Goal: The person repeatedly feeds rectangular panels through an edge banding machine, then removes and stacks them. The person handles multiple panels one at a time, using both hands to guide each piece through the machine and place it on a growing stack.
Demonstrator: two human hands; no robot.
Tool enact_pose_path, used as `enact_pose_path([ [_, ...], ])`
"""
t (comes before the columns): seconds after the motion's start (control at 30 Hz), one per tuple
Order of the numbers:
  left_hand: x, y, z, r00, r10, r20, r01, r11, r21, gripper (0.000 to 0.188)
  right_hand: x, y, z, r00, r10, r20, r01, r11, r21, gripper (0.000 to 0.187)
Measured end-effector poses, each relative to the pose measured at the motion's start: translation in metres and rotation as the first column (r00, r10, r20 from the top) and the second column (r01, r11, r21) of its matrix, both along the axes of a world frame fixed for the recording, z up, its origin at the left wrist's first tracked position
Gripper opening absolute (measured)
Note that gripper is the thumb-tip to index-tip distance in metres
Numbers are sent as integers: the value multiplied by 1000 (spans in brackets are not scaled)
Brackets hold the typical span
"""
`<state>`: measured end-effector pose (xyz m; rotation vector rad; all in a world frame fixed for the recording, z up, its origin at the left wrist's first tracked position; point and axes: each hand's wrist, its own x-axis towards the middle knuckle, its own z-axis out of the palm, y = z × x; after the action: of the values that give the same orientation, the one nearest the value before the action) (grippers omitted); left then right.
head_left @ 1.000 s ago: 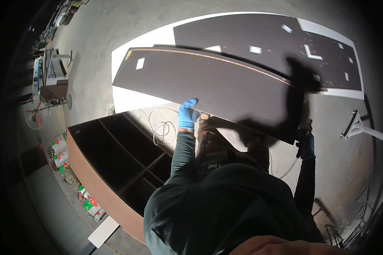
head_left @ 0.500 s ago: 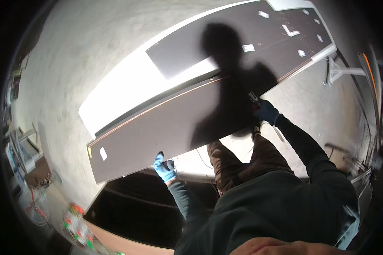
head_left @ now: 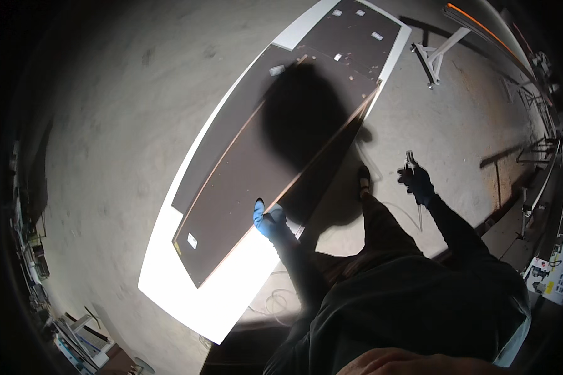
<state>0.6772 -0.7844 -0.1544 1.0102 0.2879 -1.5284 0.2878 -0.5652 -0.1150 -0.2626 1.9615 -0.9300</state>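
Observation:
A long dark brown panel (head_left: pixel 231 206) with pale wood edges lies at a slant over a white sheet (head_left: pixel 175 300) and other dark boards. My left hand (head_left: pixel 270 222), in a blue glove, is closed on the panel's near edge, thumb on top and fingers out of sight behind the edge. To the right, clear of the panel, my right hand (head_left: pixel 419 184) wears a dark-looking glove. It is wrapped round a small metal hand tool (head_left: pixel 410 159), whose exact kind I cannot make out. A thin hose or rod hangs below that hand.
Small white labels (head_left: pixel 192 240) dot the boards. A grey metal stand (head_left: pixel 436 59) with an orange-edged beam stands at the far right. A thin hose (head_left: pixel 278 303) coils on the floor near my legs. My shadow darkens the middle of the panel.
My view has turned. The panel has shifted away from me, baring white sheet along its near edge. My left hand has taken its edge; my right hand has moved clear with the tool.

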Motion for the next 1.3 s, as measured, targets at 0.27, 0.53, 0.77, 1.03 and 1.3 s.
enact_pose_path([
  [0.27,-183,-131,-38,923,-330,-197,188,835,-518,22,-92,68,-37,975,-169,142,165,986,36,18],
  [0.53,-433,-222,-75,990,-123,75,138,956,-260,27,-203,103,-51,656,-500,565,498,850,174,29],
  [0.77,-549,-281,-126,464,1,886,649,681,-341,45,-238,84,-39,895,-315,314,245,939,242,15],
  [1.03,-657,-331,-129,589,-198,784,554,805,-212,48,-284,26,-41,792,-494,360,279,816,506,18],
  [1.3,-684,-339,-176,498,-276,822,671,724,-164,46,-277,47,-70,769,-333,545,243,942,233,22],
])
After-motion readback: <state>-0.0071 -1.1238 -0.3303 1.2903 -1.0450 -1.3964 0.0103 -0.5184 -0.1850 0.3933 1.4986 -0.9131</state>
